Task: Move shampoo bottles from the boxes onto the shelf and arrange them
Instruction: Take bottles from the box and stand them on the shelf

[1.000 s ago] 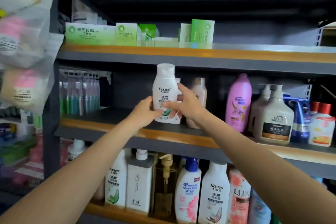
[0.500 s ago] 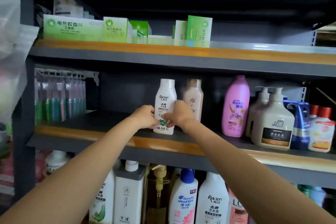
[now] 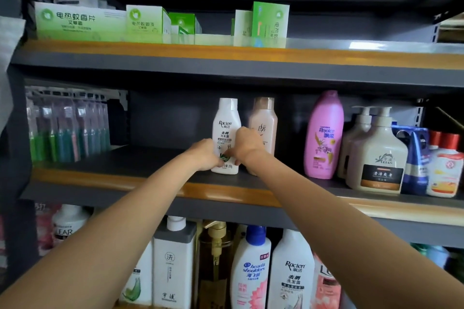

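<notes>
Head view: white Raclen shampoo bottle (image 3: pixel 225 133) upright on middle shelf (image 3: pixel 150 158).
Hands: left hand (image 3: pixel 204 155) and right hand (image 3: pixel 247 144) fingers curled round its lower body.
Handling: likely light, stiff, smooth plastic; grip the waist.

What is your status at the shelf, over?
Left hand, right hand both grip white Raclen bottle. Bottle upright on middle shelf. Beige bottle close beside.

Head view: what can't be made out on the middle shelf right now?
- White bottle: lower label and both sides, covered by left hand and right hand.
- Fingertips of both hands: curled out of sight round the bottle.
- Tan bottle: base and lower label, behind the right hand; its print is blurred.
- Toothbrushes: motion-blurred, print unreadable.
- Red-capped bottle: right side cut by the frame edge.
</notes>
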